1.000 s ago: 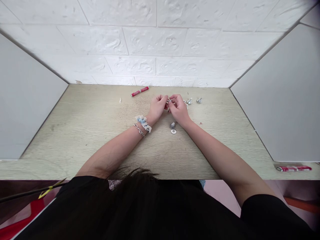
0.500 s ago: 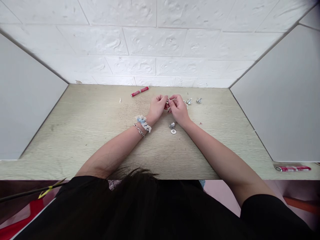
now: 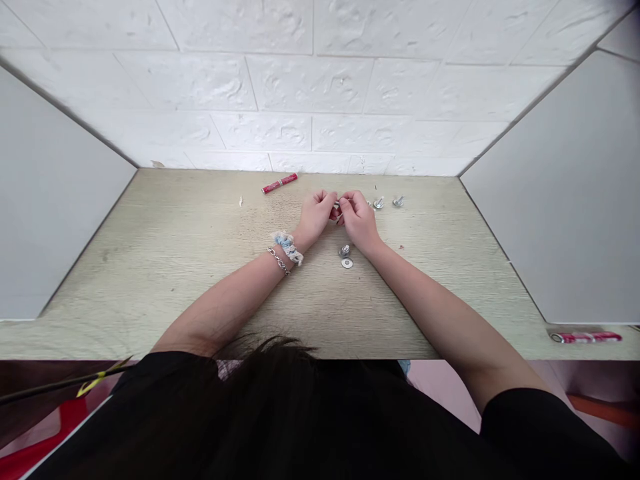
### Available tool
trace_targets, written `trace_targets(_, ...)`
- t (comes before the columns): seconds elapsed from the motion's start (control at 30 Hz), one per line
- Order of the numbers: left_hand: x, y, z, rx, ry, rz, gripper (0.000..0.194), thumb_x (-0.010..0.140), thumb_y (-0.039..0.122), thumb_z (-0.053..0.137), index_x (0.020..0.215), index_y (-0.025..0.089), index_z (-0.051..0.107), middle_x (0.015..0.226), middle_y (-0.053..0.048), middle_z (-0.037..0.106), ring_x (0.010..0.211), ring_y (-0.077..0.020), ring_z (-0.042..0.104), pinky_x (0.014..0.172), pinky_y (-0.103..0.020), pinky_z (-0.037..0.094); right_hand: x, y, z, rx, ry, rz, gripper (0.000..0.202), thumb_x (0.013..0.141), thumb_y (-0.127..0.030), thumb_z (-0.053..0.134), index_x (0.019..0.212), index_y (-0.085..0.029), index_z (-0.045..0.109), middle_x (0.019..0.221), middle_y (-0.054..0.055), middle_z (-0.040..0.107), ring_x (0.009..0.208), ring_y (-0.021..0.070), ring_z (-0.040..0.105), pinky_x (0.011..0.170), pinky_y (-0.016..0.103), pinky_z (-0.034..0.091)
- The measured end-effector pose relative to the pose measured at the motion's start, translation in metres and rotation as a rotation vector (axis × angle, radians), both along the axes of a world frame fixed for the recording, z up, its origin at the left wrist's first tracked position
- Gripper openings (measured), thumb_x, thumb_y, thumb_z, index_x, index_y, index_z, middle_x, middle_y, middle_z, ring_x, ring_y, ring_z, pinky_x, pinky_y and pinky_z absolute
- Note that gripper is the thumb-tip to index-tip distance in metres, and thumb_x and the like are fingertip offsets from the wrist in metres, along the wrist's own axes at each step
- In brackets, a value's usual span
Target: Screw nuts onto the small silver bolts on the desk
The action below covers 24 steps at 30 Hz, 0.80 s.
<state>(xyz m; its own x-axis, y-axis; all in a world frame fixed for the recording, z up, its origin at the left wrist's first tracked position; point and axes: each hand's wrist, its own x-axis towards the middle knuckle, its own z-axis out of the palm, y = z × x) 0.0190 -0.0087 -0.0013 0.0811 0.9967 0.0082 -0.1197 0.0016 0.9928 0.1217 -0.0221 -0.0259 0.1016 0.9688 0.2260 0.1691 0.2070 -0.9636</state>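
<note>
My left hand (image 3: pixel 317 215) and my right hand (image 3: pixel 359 217) meet above the table, fingertips nearly touching. Both are closed in a pinch around something small and metallic, mostly hidden by the fingers, so its kind does not show. Toward me from the hands lies a small silver bolt-like piece (image 3: pixel 345 251). Close to it, a flat round washer (image 3: pixel 347 263) rests on the tabletop. Beyond my right hand are similar silver pieces, one (image 3: pixel 379 203) near the knuckles and another (image 3: pixel 398 201) farther right. A third is partly covered by that hand.
A red tube (image 3: pixel 279 183) lies on the table (image 3: pixel 210 260) near the white brick-patterned wall (image 3: pixel 310 80). Another red tube (image 3: pixel 586 337) is at the front right edge. Grey panels stand on the left (image 3: pixel 55 193) and right (image 3: pixel 565 193). A pale scrap (image 3: pixel 241 201) lies left.
The fingers of my right hand have shifted slightly, with the index finger curling closer to the thumb. Both arms and the pieces on the table stay where they were.
</note>
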Motion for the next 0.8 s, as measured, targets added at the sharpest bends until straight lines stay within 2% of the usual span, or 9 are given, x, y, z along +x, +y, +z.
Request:
trace_targets(0.23, -0.0003, 0.0008, 0.0004, -0.018, -0.011, 0.013, 0.031, 0.086, 0.014, 0.050, 0.056, 0.016, 0.041, 0.048, 0.004, 0.050, 0.044, -0.0046, 0.046, 0.047, -0.017, 0.039, 0.0005, 0.0002, -0.0004, 0.001, 0.000, -0.015, 0.018, 0.089, -0.036, 0.051, 0.086, -0.019, 0.047, 0.067, -0.004, 0.055, 0.057, 0.0085, 0.053, 0.056, 0.023, 0.041)
trace_targets(0.57, -0.0002, 0.0017, -0.0008, -0.016, -0.024, 0.036, 0.032, 0.087, 0.015, 0.051, 0.056, 0.016, 0.041, 0.048, 0.005, 0.048, 0.044, -0.0044, 0.046, 0.047, -0.016, 0.039, 0.0020, 0.0020, -0.0037, 0.009, -0.047, 0.008, 0.010, 0.084, -0.026, 0.051, 0.091, -0.019, 0.049, 0.069, -0.005, 0.057, 0.057, 0.0079, 0.052, 0.060, 0.024, 0.043)
trace_targets(0.7, -0.0003, 0.0019, -0.0005, -0.013, -0.015, 0.045, 0.033, 0.086, 0.015, 0.051, 0.055, 0.016, 0.040, 0.046, 0.005, 0.045, 0.043, -0.0042, 0.044, 0.046, -0.016, 0.037, 0.0019, 0.0017, -0.0038, 0.005, -0.064, 0.022, 0.013, 0.080, -0.019, 0.049, 0.093, -0.020, 0.049, 0.072, -0.005, 0.058, 0.058, 0.0079, 0.052, 0.061, 0.024, 0.043)
trace_targets(0.8, -0.0004, 0.0025, -0.0008, -0.023, -0.028, 0.050, 0.032, 0.086, 0.015, 0.051, 0.056, 0.016, 0.040, 0.047, 0.005, 0.046, 0.043, -0.0041, 0.044, 0.046, -0.016, 0.037, 0.0024, 0.0024, -0.0049, 0.010, -0.076, 0.027, 0.014, 0.081, -0.021, 0.049, 0.095, -0.020, 0.050, 0.073, -0.004, 0.059, 0.059, 0.0083, 0.052, 0.062, 0.025, 0.043)
